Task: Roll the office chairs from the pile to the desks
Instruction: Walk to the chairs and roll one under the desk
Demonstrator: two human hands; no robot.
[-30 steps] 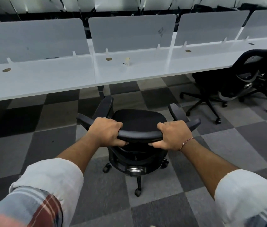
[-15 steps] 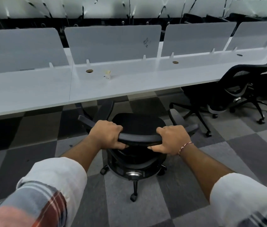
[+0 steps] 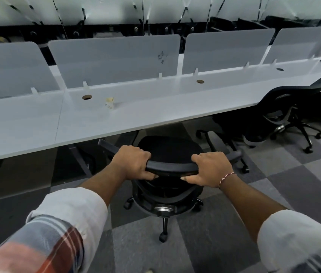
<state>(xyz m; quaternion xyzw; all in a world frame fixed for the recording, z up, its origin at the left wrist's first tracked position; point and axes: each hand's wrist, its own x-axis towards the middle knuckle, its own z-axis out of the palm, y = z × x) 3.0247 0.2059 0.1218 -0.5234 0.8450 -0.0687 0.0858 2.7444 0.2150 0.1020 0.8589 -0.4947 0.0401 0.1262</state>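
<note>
Chair [image 3: 170,148] nearer desk [image 3: 155,115], left hand [image 3: 134,162], right hand [image 3: 212,168] curled over backrest [image 3: 172,166]

We have rolled the office chair [image 3: 170,148] forward; its seat front and armrests now reach under the white tabletop [image 3: 155,113] edge.

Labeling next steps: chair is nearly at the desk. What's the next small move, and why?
Likely a short push straight ahead. The left hand and right hand both grip the chair by its backrest top; its seat front is only just at the desk edge, so it isn't tucked in yet.
</note>
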